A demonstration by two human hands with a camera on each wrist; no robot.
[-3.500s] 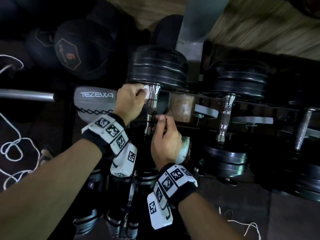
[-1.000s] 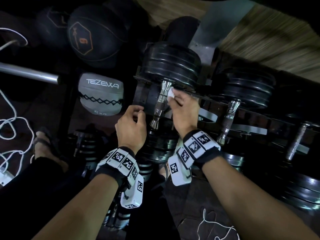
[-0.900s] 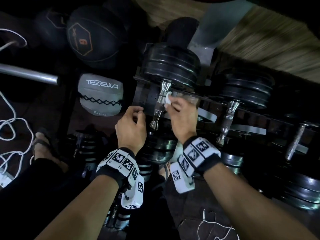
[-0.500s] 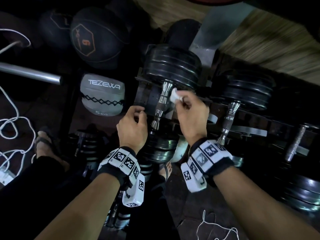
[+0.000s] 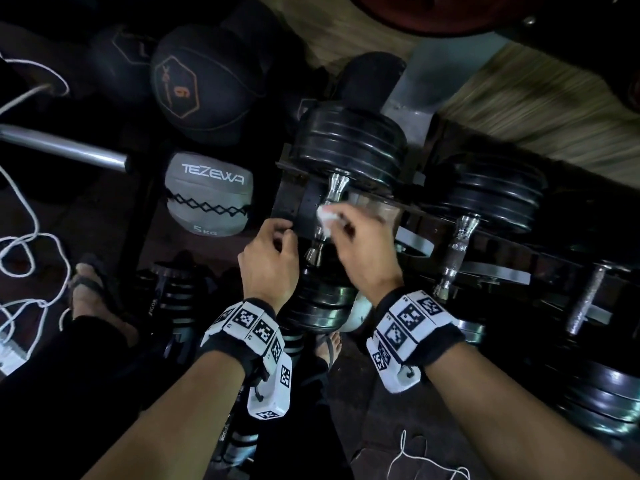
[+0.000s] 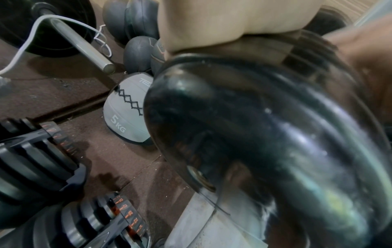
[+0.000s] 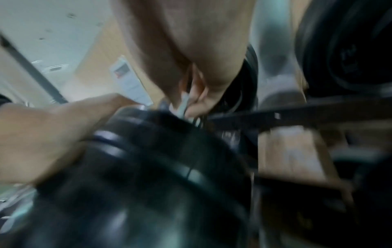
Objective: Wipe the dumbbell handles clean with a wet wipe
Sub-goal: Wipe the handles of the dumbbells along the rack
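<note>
a: so where's the wipe at right now?

b: the right hand (image 5: pixel 363 251) has the wet wipe (image 5: pixel 326 216) pinched in its fingers (image 5: pixel 341 220), a little white wad pressed against the chrome dumbbell handle (image 5: pixel 327 216), about mid-way along it. the hand looks motion-blurred in the head view. the right wrist view is smeared too, but you can make out the fingertips closed on something pale right above a black plate.

a: and the left hand?

b: the left hand (image 5: pixel 270 268) sits just left of the handle, fingers curled with the tips on the edge of the black rack (image 5: pixel 294 202). it's not on the handle itself. whether it really grips that edge or just rests there, can't tell.

a: which dumbbell is it?

b: the leftmost one on the rack, with stacked black plates (image 5: pixel 349 147) at the far end and another set of plates (image 5: pixel 318 306) close to the wrists. the next dumbbell (image 5: pixel 460 244) lies to its right, untouched, and a third knurled handle (image 5: pixel 588 296) further right.

a: anything else around?

b: a grey medicine ball (image 5: pixel 207 192) marked tezewa and 5 kg sits on the floor to the left, a dark ball with a 9 (image 5: pixel 204 77) behind it, a steel bar (image 5: pixel 65 147) and a white cord (image 5: pixel 24 244) at far left. adjustable dumbbells (image 6: pixel 42 151) show in the left wrist view.
</note>
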